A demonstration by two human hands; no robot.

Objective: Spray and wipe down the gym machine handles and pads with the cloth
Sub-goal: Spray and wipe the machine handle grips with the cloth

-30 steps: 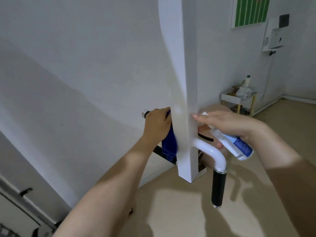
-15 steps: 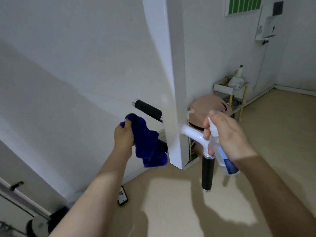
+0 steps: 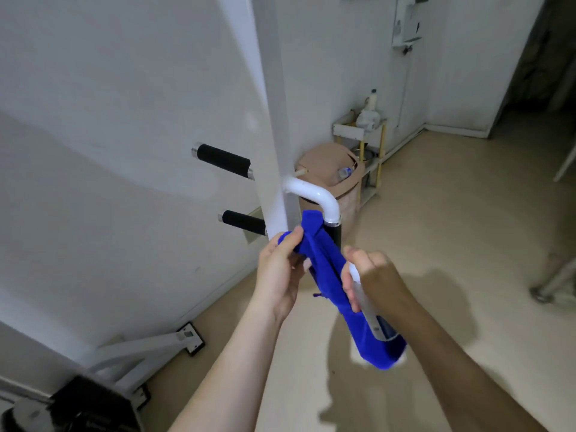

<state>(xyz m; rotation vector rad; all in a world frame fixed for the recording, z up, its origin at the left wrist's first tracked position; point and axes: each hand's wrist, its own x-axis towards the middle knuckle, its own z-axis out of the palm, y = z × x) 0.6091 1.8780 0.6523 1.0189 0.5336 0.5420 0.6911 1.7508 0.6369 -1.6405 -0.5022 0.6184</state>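
Note:
A white upright post point(image 3: 271, 126) of the gym machine carries a curved white tube point(image 3: 314, 193) that ends in a black hanging handle point(image 3: 335, 236). A blue cloth point(image 3: 327, 275) is draped over that handle and hides most of it. My left hand point(image 3: 280, 272) pinches the cloth's upper end beside the post. My right hand point(image 3: 371, 275) grips a clear spray bottle point(image 3: 378, 325) with a blue label, and its fingers press against the cloth. Two more black grips, an upper grip point(image 3: 223, 160) and a lower grip point(image 3: 244, 221), stick out to the left of the post.
A brown lidded bin point(image 3: 333, 173) stands behind the post, next to a small yellow-legged shelf point(image 3: 358, 129) holding bottles. The machine's white base frame point(image 3: 146, 347) and dark weights point(image 3: 84, 403) lie at the lower left. A wall runs along the left. Beige floor spreads to the right.
My left hand has brought the cloth from the left side of the post over to the hanging handle on the right. My right hand with the bottle has dropped lower and now touches the cloth.

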